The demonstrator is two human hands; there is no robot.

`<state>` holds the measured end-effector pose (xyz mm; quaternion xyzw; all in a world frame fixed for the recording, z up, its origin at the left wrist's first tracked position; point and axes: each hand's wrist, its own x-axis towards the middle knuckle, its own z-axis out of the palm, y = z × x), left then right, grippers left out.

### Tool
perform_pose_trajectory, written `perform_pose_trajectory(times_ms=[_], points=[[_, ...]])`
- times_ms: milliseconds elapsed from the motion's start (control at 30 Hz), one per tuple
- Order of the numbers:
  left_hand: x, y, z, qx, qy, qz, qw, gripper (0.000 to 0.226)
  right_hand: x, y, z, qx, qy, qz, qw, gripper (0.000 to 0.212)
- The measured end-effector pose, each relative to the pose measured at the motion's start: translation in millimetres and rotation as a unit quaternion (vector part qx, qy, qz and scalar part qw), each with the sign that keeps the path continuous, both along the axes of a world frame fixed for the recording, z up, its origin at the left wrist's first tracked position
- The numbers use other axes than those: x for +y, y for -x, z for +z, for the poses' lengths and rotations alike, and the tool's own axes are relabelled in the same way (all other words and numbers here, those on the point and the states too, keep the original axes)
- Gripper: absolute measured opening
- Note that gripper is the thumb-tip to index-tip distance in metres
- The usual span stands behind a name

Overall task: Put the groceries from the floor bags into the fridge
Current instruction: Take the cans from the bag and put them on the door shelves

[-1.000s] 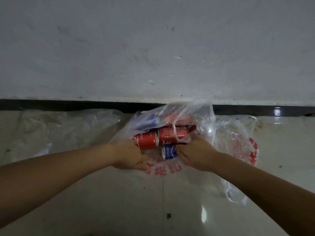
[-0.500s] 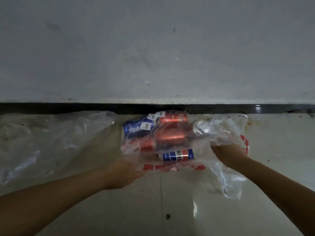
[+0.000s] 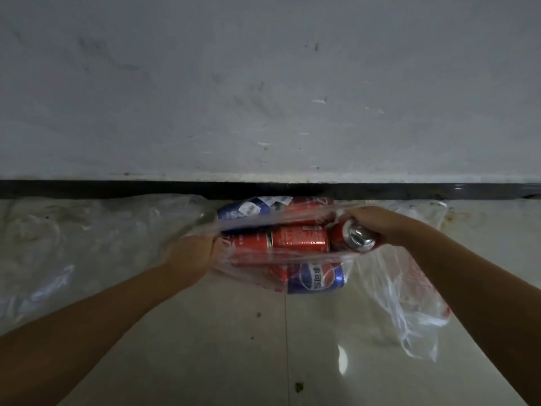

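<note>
— Glossy pale tile, that's the floor (image 3: 222, 361) nearest us, with a dark speck (image 3: 298, 385) at about six o'clock. What's lying around it?

— A loose tail of the clear plastic bag (image 3: 409, 312) trails down toward four o'clock. At nine o'clock, a second crumpled clear bag (image 3: 87, 230) lies flat against the black skirting strip (image 3: 117, 189); beyond that, the scuffed white wall (image 3: 263, 83).

— And the hands?

— The left hand (image 3: 191, 253) comes in from eight o'clock, fingers curled onto the bag's left edge, pinching the film. The right hand (image 3: 377, 225) comes from four o'clock; its fingers wrap round a red can (image 3: 352, 237) whose silver top faces us, at the bag's right edge. The plastic is stretched between the two hands.

— What's in the bag?

— Drink cans lying on their sides, at the centre of view, just short of the skirting. Two red cans (image 3: 298, 240) end to end in the middle, a blue can (image 3: 316, 278) nearer us under the film, another blue can (image 3: 244, 210) and a red one at the far side, at twelve o'clock. Whether the bag touches the floor, I can't tell.
</note>
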<state>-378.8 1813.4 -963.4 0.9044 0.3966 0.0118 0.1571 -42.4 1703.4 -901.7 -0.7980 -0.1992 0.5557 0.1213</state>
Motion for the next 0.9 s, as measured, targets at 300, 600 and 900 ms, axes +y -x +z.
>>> perform_pose_trajectory(times_ms=[300,600,900], points=[[46.0,-57.2,8.7,-0.010,0.217,0.145,0.965,0.057,8.5,-2.3,-21.9,-0.094,-0.073,0.013,0.993,0.030],[49.0,-68.6,-5.3,0.045,0.260,0.065,0.962,0.068,32.4,6.0,-28.9,-0.038,-0.107,0.311,0.944,0.070],[38.8,-75.4,-19.9,-0.082,0.321,0.178,0.927,0.031,38.0,-8.1,-50.7,-0.062,-0.098,0.262,0.958,0.044]])
